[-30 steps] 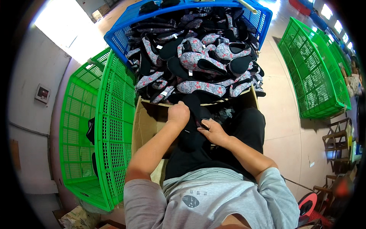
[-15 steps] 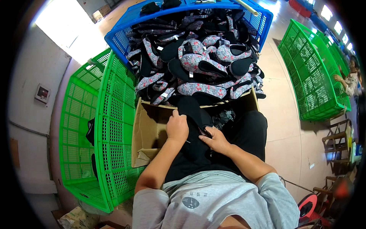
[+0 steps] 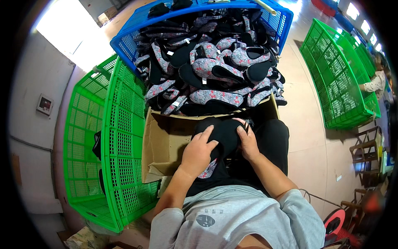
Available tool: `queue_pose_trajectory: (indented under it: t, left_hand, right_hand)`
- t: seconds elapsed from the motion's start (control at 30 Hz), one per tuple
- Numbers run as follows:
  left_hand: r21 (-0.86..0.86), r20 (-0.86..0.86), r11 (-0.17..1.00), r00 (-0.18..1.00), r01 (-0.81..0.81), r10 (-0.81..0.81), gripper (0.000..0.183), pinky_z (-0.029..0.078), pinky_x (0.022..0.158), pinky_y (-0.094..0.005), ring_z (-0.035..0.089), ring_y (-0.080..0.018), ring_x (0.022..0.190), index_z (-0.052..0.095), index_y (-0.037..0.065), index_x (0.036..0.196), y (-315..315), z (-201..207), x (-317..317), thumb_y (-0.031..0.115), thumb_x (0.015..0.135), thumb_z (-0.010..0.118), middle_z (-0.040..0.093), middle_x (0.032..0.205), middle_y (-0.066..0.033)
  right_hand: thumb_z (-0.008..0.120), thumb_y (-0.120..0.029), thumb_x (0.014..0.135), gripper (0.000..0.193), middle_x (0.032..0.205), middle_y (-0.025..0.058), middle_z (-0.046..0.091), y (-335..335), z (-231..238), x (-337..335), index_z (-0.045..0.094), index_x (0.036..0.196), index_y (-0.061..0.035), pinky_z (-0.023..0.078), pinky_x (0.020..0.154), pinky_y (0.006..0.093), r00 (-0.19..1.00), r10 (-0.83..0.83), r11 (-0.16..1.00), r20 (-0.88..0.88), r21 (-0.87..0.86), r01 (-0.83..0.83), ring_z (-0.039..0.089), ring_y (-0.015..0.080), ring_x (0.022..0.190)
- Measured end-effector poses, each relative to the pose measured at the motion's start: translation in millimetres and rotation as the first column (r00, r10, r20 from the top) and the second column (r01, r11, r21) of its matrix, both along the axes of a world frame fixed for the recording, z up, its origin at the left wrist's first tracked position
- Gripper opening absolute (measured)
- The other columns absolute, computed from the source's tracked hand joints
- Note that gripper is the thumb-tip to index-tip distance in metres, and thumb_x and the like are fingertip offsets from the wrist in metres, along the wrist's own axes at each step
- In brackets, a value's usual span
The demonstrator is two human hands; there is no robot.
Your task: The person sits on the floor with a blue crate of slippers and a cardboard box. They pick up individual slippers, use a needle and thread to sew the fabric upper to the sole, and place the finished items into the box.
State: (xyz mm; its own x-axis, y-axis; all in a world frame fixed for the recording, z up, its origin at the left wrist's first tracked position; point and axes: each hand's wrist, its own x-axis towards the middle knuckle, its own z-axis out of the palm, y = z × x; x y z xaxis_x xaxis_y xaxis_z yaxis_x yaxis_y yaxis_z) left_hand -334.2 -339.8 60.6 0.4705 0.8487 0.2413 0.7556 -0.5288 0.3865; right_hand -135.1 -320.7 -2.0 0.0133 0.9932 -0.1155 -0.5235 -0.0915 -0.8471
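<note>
Over my lap I hold a slipper, its black side facing up and a strip of pink edging by my right fingers. My left hand lies over its left part, thumb and fingers pressed to the black cloth. My right hand pinches the right end, with the thumb on top. A floral patch shows below my left hand; whether it belongs to the same slipper I cannot tell. Just beyond my hands is a heap of floral slippers with black soles, several with white tags.
A blue plastic crate holds the heap. An open cardboard box stands before me. Green mesh crates are at my left, and another green crate stands far right, near a person's arm. Wooden stools stand at right.
The slipper has been turned from upright to lying crosswise. My left hand has moved down and spread its fingers over it; my right hand has shifted right to its other end.
</note>
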Motion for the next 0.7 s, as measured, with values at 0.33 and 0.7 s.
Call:
queue_pose_trajectory:
  t: [0.33,0.7]
  left_hand:
    - [-0.111,0.122,0.955,0.950,-0.274,0.287,0.038,0.050,0.094,-0.0408,0.062,-0.0360,0.110,0.064,0.009,0.110,-1,16,-19,-0.006,0.076,0.056,0.064,0.123,-0.0125]
    - [-0.342,0.203,0.770,0.758,-0.539,0.620,0.055,0.046,0.102,-0.0407,0.059,-0.0392,0.122,0.045,0.001,0.130,3,-7,-14,-0.011,0.077,0.055,0.061,0.126,-0.0256]
  right_hand:
    - [0.063,-0.025,0.099,0.021,0.097,0.0040,0.065,8,-17,26,0.057,0.108,-0.0067,0.053,0.078,0.0276,0.958,-0.261,0.964,-0.115,-0.077,0.254,0.063,0.0122,0.086]
    - [0.059,-0.026,0.101,0.025,0.103,0.0058,0.066,10,-19,24,0.055,0.114,-0.0049,0.055,0.078,0.0290,0.912,-0.343,0.936,-0.224,0.000,0.352,0.065,0.0145,0.089]
